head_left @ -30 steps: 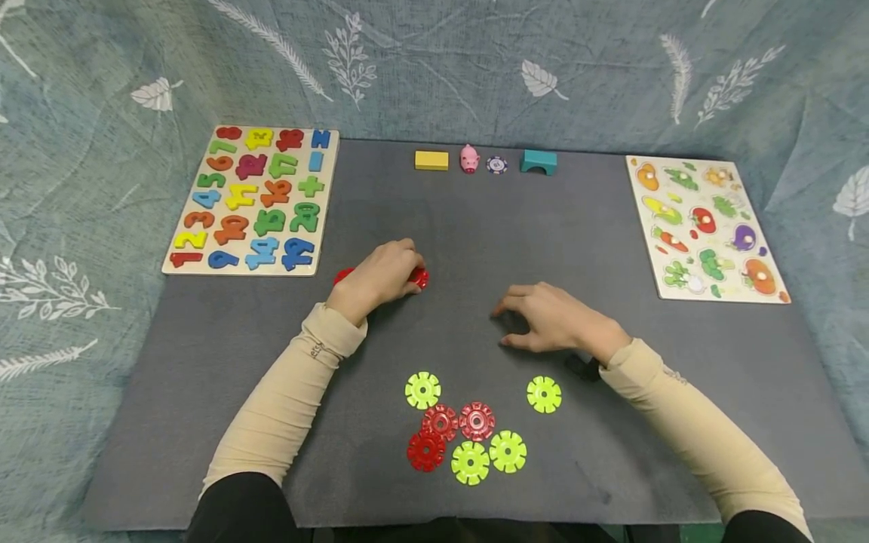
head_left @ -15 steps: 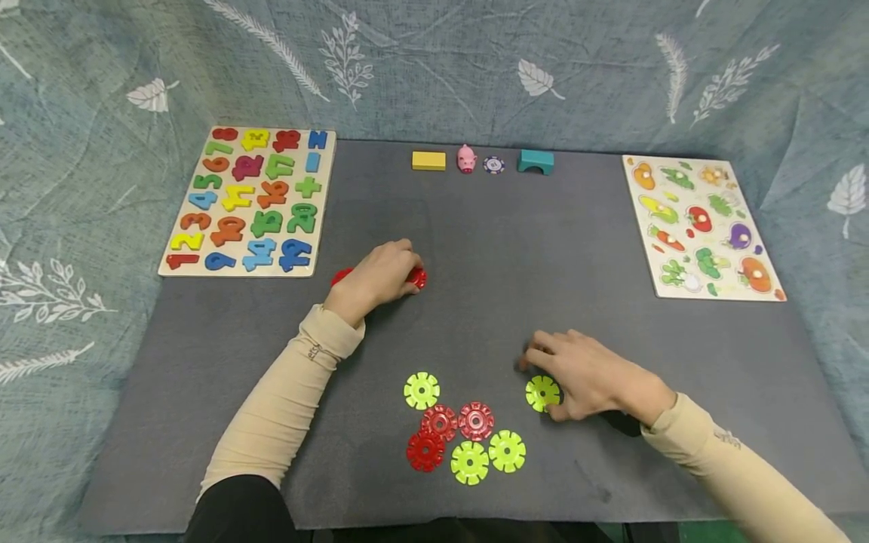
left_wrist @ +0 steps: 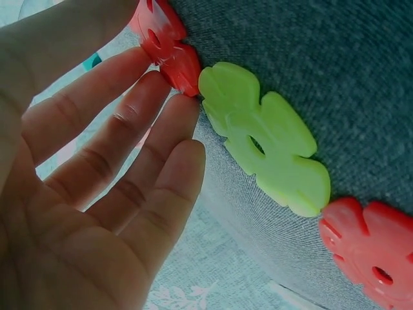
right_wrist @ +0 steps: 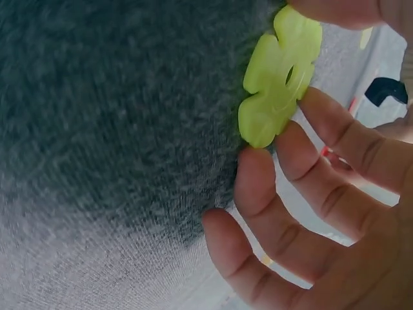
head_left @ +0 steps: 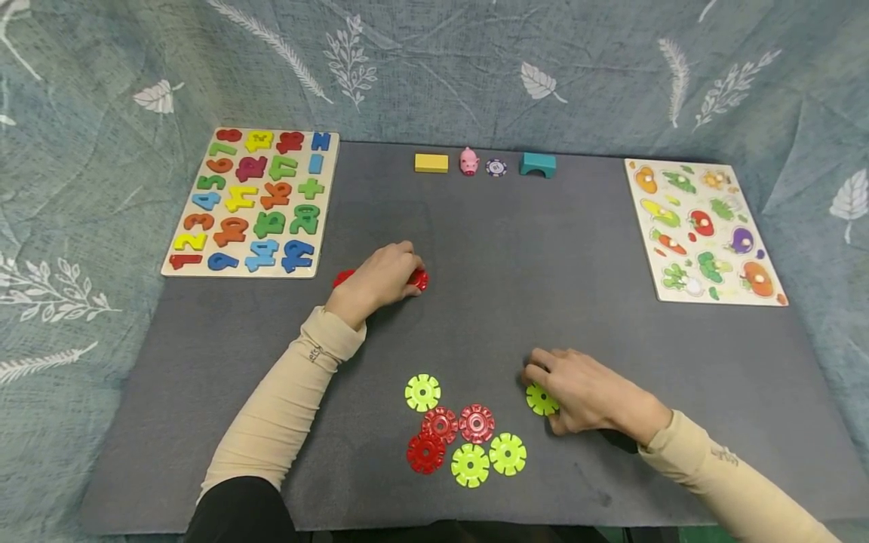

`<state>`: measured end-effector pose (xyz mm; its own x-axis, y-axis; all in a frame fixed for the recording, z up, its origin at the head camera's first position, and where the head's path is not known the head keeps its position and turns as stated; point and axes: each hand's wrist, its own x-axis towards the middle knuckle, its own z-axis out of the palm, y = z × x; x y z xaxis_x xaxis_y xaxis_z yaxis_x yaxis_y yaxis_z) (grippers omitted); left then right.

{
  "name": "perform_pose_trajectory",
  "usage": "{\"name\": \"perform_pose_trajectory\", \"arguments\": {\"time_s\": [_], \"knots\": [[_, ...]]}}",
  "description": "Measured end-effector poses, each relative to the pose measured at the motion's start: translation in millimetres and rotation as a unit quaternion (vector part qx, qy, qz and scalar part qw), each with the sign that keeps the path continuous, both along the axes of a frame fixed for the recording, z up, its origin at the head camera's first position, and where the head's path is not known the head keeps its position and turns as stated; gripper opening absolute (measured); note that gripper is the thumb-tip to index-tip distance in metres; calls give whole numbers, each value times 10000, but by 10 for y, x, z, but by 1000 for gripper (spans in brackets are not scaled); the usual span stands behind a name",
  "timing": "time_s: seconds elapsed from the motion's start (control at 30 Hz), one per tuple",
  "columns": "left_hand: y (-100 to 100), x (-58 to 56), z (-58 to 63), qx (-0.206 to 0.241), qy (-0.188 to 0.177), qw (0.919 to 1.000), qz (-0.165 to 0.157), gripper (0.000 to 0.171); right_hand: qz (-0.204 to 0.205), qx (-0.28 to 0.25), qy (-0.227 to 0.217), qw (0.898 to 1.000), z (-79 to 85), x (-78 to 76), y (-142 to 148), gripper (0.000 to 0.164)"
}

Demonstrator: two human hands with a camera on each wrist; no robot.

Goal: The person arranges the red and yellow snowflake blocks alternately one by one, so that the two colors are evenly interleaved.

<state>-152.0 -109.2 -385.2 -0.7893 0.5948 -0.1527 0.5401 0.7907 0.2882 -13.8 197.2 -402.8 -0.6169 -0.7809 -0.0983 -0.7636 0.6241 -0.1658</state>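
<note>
Round green disc (right_wrist: 273,84) lying flat, right fingers (right_wrist: 258,187) pinching it, left fingers (left_wrist: 174,184) pinching red disc (left_wrist: 171,51)

Rt. grn disc (head_left: 538,403) partly hidden by R. fingers (head_left: 546,370), head cam

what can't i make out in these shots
- Head view: the left hand hides the middle green disc, seen between two red ones in the left wrist view.
- Head view: the right hand covers part of the right-hand green disc.
- Left wrist view: the right edge cuts off part of the lower red disc.
- Head view: the chip is too small to read its centre mark.
</note>
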Motion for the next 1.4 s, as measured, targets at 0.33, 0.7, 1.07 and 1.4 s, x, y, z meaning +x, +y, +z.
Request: {"name": "perform_pose_trajectory", "arguments": {"time_s": [0.33, 0.7, 1.07, 1.4], "knots": [[-17, 2, -12, 20, 19, 10000, -45, 36, 193, -145, 370, 9990, -20, 6, 29, 50], [-21, -1, -16, 27, 50, 10000, -39, 35, 220, -348, 604, 9973, 75, -196, 10, 44], [-30, -5, -36, 51, 191, 9997, -134, 34, 211, -272, 565, 9978, 148, -668, -275, 40], [-30, 19, -49, 48, 168, 9998, -40, 32, 4, -87, 72, 9999, 158, -1110, -643, 38]]}}
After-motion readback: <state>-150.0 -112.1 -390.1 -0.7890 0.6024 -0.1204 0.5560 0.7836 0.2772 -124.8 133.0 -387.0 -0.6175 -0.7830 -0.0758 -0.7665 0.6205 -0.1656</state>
